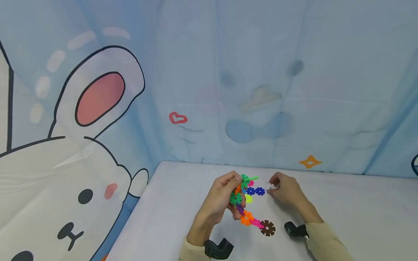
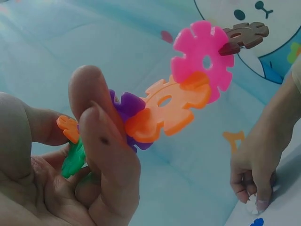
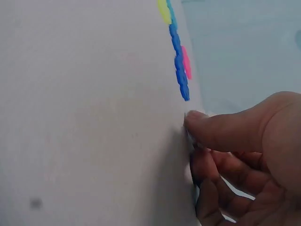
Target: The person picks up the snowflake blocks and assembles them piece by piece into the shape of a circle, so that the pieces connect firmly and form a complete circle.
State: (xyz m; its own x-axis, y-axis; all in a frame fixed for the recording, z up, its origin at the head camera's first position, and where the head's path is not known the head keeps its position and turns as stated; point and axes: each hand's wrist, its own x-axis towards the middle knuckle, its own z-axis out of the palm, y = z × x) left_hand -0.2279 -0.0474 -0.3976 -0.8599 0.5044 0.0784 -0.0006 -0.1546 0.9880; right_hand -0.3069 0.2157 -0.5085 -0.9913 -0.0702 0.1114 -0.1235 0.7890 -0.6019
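Note:
My left hand (image 1: 217,197) grips a chain of slotted plastic snowflake discs. From its fingers the chain runs through purple (image 1: 240,209), orange (image 1: 246,218) and pink discs to a brown disc (image 1: 267,228) at the lower end. Green (image 1: 236,198) and orange discs sit between the fingers, partly hidden by them. Over on the right, my right hand (image 1: 289,190) pinches a white disc (image 2: 252,204) close to the tabletop. Two dark blue discs (image 1: 255,191) lie between the hands, near a yellow disc (image 1: 249,199) and a small pink disc (image 1: 251,183).
The white tabletop (image 1: 169,203) meets a blue printed curtain (image 1: 202,72) at its back edge. A large cartoon animal print (image 1: 91,174) covers the left side. Black wrist cameras sit on the left wrist (image 1: 218,249) and the right wrist (image 1: 295,230).

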